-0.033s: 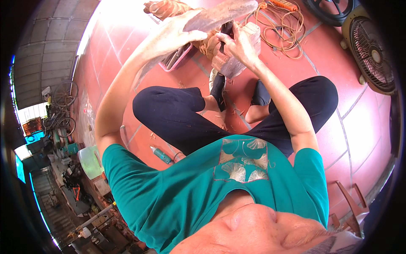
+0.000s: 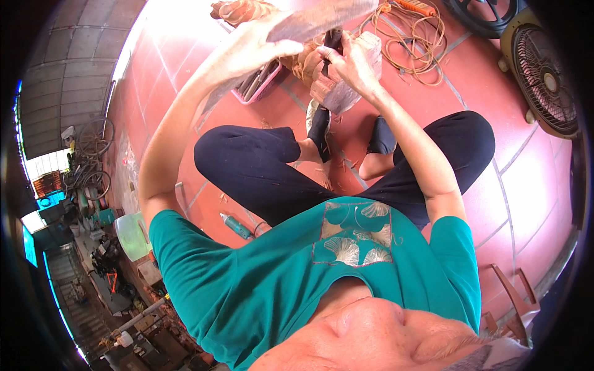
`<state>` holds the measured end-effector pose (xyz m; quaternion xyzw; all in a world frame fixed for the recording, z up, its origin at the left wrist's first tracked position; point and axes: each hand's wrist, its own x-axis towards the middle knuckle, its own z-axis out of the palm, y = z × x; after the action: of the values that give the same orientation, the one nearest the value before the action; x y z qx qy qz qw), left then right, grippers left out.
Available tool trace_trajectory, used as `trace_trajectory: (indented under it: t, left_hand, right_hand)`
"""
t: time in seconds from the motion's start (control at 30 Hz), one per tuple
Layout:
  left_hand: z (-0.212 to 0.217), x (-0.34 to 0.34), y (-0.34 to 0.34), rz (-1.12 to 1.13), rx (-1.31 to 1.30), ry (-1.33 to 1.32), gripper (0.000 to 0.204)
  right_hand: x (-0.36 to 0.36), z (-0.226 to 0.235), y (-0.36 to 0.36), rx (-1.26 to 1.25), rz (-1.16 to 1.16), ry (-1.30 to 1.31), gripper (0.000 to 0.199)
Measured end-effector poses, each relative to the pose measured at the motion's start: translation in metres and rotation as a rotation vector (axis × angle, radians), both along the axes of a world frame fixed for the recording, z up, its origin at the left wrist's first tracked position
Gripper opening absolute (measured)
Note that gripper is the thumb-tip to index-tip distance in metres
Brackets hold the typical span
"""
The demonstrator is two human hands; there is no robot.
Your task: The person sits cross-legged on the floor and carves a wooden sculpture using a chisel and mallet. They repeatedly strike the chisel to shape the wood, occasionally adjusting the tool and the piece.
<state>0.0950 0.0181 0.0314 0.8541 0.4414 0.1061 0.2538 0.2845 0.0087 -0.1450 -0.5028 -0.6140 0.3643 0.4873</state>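
Clasping a dark tool (image 2: 332, 41) occupies the right hand (image 2: 357, 68); whether the left hand (image 2: 257, 49) grips is unclear

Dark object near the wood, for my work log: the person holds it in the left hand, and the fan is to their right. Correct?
Not quite: the head view shows the dark object in the right hand. The fan is indeed to the person's right.
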Motion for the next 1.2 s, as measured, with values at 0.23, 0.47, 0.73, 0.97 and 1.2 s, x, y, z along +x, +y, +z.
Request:
trace_trajectory:
  t: [0.23, 0.47, 0.73, 0.97, 1.2]
  left_hand:
    - [0.008, 0.009, 0.017, 0.061, 0.183, -0.151, 0.072]
    - [-0.014, 0.006, 0.010, 0.098, -0.132, -0.061, 0.069]
    - [-0.017, 0.003, 0.009, 0.297, -0.264, -0.355, 0.066]
    - [-0.021, -0.014, 0.003, 0.304, -0.287, -0.400, 0.054]
    - [-0.026, -0.021, 0.001, 0.306, -0.179, -0.505, 0.061]
  right_hand:
    - [0.008, -0.022, 0.022, -0.100, 0.096, 0.139, 0.031]
    - [0.013, -0.025, 0.030, -0.140, 0.095, 0.281, 0.035]
    - [0.022, -0.010, 0.023, -0.300, 0.081, 0.593, 0.023]
    - [0.015, 0.008, 0.019, -0.134, 0.012, 0.365, 0.024]
    - [0.010, -0.020, 0.032, -0.158, 0.101, 0.382, 0.034]
